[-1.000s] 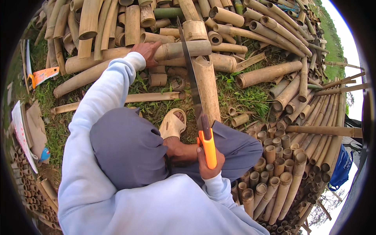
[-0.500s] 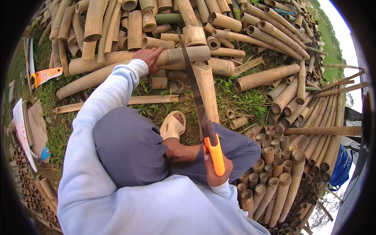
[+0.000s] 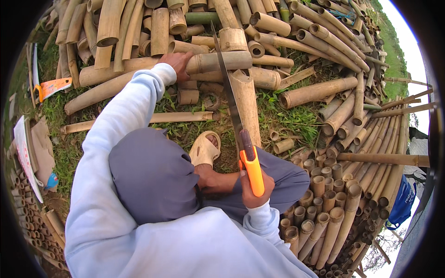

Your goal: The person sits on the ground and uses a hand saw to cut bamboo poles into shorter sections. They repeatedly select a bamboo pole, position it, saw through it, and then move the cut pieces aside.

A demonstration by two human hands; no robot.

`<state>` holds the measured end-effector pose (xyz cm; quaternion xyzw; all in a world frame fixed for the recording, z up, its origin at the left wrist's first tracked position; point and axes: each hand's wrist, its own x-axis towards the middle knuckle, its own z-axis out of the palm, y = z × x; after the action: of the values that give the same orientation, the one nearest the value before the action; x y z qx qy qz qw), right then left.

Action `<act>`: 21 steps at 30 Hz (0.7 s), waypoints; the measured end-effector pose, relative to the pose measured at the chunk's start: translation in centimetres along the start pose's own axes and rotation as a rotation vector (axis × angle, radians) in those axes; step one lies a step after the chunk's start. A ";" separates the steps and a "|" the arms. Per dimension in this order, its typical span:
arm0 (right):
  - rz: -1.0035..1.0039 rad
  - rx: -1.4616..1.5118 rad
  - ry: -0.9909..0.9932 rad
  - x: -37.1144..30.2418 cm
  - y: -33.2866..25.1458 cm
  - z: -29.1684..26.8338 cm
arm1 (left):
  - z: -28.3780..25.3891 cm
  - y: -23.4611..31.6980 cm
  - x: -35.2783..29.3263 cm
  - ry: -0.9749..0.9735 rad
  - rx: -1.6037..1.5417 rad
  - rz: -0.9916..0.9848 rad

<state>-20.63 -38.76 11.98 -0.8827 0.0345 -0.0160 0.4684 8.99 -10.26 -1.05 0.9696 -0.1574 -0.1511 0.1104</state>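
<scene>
My left hand [image 3: 177,65] is wrapped over a bamboo pole [image 3: 208,63] that lies crosswise in front of me. The pole's right end rests on a thick upright-leaning bamboo post [image 3: 247,106]. My right hand [image 3: 256,187] is closed round the orange handle of a handsaw [image 3: 251,169] above my right thigh. The saw's long dark blade stretches away from me and crosses the pole near its right end, right of my left hand. Whether the blade has cut into the pole, I cannot tell.
Cut bamboo pieces [image 3: 160,32] are heaped at the far side. Upright bamboo tubes [image 3: 336,215] crowd the right. A second orange-handled saw [image 3: 53,88] lies at the left. My sandalled foot [image 3: 204,150] is on the grass below the blade; a blue bag [image 3: 402,204] hangs far right.
My right hand has pushed the saw forward, away from me, so its tip reaches farther past the pole. My left hand keeps its grip on the pole.
</scene>
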 end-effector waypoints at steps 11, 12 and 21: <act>0.012 0.065 -0.029 3.4 1.3 2.6 | -1.6 -1.9 1.5 -0.099 -0.169 0.079; 0.081 0.030 -0.077 4.8 2.4 3.4 | -1.9 -1.6 1.7 -0.132 -0.219 0.109; 0.094 0.153 0.002 3.4 1.7 4.0 | -2.0 -1.8 1.7 -0.188 -0.301 0.093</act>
<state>-17.03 -36.67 8.27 -0.8418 0.0750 0.0026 0.5345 11.68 -8.80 -0.14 0.9155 -0.1871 -0.2577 0.2458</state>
